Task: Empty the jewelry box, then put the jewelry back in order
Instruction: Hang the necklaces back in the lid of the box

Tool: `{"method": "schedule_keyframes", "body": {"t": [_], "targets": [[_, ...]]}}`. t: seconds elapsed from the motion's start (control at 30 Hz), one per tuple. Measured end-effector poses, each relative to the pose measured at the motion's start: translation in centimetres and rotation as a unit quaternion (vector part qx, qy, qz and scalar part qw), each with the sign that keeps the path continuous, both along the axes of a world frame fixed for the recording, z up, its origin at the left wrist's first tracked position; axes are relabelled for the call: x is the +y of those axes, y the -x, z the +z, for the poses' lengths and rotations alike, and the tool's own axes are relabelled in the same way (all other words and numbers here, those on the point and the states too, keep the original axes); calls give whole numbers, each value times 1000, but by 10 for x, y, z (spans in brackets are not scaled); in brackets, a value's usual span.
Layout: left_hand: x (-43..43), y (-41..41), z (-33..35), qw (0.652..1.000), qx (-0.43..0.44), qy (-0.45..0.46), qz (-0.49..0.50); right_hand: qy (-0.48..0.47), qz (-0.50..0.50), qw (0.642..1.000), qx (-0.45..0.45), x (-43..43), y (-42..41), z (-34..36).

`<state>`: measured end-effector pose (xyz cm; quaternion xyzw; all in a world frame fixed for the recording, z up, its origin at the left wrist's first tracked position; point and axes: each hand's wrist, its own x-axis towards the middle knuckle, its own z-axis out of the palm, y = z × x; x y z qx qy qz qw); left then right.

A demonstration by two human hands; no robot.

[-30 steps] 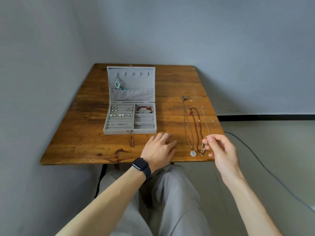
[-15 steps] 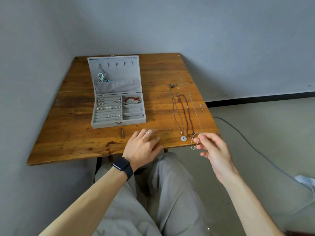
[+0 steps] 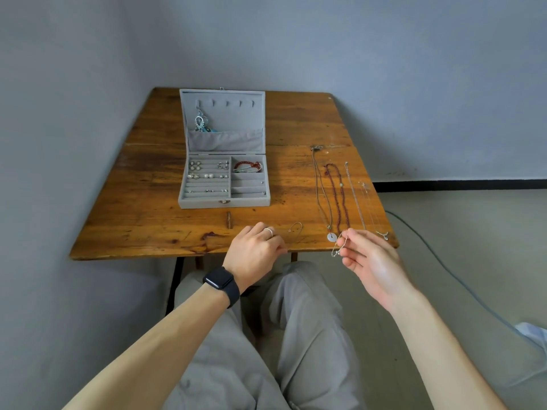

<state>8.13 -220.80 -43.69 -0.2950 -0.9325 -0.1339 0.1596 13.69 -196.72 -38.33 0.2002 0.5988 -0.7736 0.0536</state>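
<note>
On wooden table (image 3: 296, 125) against grey walls (image 3: 296, 39): jewelry box (image 3: 207, 202), necklaces (image 3: 331, 237).

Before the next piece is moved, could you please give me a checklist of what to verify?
1. Chain pinched in right hand: ok.
2. Box open: ok.
3. Box emptied: not ok; earrings, red bracelet and hanging pendant are inside.
4. Necklaces laid side by side on table: ok.
5. Left hand free: cannot tell; its fingers curl at the table's edge.
</note>
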Motion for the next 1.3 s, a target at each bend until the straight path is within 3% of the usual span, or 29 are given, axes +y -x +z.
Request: {"method": "schedule_keyframes", "body": {"t": [0.13,0.27,0.37,0.53,0.77,1.3], "targets": [[-27,2,10,992,-50,-79,82,-159,45,986,37,-10,9,4],[-70,12,10,972,-96,-134,166,-306,98,943,83,-28,34,12],[-99,19,8,957,-128,-146,213,-365,122,916,116,-46,60,19],[-123,30,6,952,-85,-147,256,-504,132,837,165,-77,110,33],[-129,32,-11,935,-37,-197,292,-576,138,781,199,-111,169,36],[-130,32,-19,933,3,-205,294,-597,181,758,190,-141,200,15]]}}
